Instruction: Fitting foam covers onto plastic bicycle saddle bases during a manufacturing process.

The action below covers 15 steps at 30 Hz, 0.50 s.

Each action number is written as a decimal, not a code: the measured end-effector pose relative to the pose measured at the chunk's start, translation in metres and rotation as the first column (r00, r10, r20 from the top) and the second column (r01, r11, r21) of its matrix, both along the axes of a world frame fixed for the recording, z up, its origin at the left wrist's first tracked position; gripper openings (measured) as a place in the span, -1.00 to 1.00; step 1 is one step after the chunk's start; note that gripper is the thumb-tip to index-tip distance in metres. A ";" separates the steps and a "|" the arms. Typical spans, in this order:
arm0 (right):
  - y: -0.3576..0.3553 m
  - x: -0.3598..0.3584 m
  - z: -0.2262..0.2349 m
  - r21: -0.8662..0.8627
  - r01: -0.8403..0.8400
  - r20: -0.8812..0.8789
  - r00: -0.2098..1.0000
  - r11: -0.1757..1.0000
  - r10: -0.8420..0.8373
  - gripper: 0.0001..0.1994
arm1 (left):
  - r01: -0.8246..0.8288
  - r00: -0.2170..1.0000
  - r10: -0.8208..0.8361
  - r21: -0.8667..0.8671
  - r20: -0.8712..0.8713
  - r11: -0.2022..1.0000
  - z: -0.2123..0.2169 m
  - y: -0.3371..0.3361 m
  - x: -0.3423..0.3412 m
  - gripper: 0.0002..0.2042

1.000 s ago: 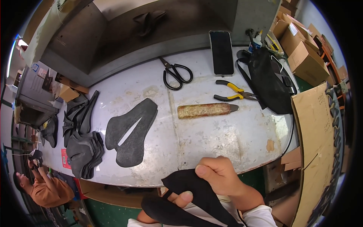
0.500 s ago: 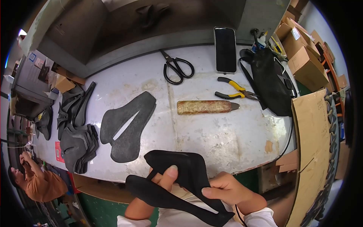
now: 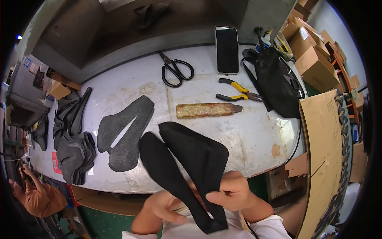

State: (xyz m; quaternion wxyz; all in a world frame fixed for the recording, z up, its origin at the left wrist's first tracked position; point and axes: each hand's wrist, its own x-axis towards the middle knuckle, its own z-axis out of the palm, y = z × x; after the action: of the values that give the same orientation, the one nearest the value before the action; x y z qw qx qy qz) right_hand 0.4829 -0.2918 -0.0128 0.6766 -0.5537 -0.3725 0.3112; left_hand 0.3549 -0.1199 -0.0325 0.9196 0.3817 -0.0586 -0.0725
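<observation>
A black, soft-looking shoe-upper piece (image 3: 199, 153), split by a long slit into two lobes, stands tilted over the table's near edge. My right hand (image 3: 232, 193) grips its lower right part, thumb on the front and fingers behind. At its lower left, my left hand (image 3: 163, 209) has its thumb stretched out, off the piece; its other fingers reach behind and are partly hidden. A grey piece of similar slit shape (image 3: 131, 139) lies flat on the table just left of the black one.
Beyond lie black-handled scissors (image 3: 175, 71), yellow-and-black pliers (image 3: 240, 91), a tape-wrapped knife (image 3: 205, 110), a phone (image 3: 227, 49) and a black bag (image 3: 276, 83). Stacked grey pieces (image 3: 75, 155) sit left. Cardboard (image 3: 324, 159) stands right. A person in orange (image 3: 43, 197) is at far left.
The black piece has swung up and away from me, its lobes now pointing toward the table. My left thumb has come off its front; my right hand still grips it. The view shifted slightly.
</observation>
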 end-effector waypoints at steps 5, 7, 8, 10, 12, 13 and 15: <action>0.002 -0.002 -0.013 -0.006 0.111 -0.570 0.816 0.994 -0.094 -0.68 | -0.208 0.932 0.320 0.472 -0.171 0.857 0.026 -0.003 0.010 -0.72; -0.007 0.001 -0.021 0.073 -0.007 -0.569 0.821 0.997 0.047 -0.61 | -0.479 0.815 0.556 0.352 -0.164 0.804 0.033 -0.009 0.014 -0.72; -0.006 -0.005 -0.017 0.073 0.031 -0.523 0.852 0.997 0.012 -0.62 | -0.531 0.777 0.611 0.363 -0.152 0.766 0.030 -0.008 0.008 -0.71; -0.009 -0.010 -0.016 0.029 0.057 -0.370 0.928 0.998 -0.042 -0.70 | -0.529 0.763 0.628 0.408 -0.155 0.744 0.033 -0.008 0.005 -0.59; -0.005 -0.009 -0.011 -0.048 0.066 -0.132 0.989 0.997 -0.072 -0.75 | -0.513 0.760 0.638 0.489 -0.123 0.705 0.035 -0.011 0.002 -0.47; -0.001 -0.008 -0.005 -0.122 0.097 0.118 0.990 0.988 -0.083 -0.79 | -0.509 0.763 0.634 0.488 -0.124 0.709 0.032 -0.012 0.001 -0.47; 0.006 -0.010 -0.003 -0.185 0.232 0.167 0.965 0.955 -0.202 -0.80 | -0.506 0.791 0.611 0.592 0.030 0.627 0.025 -0.015 -0.004 -0.52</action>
State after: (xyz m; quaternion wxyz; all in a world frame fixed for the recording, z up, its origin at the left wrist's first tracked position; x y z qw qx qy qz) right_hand 0.4727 -0.2856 -0.0156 0.6177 -0.6786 -0.3243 0.2297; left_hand 0.3512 -0.1346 -0.0079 0.7389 0.6299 0.1682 0.1702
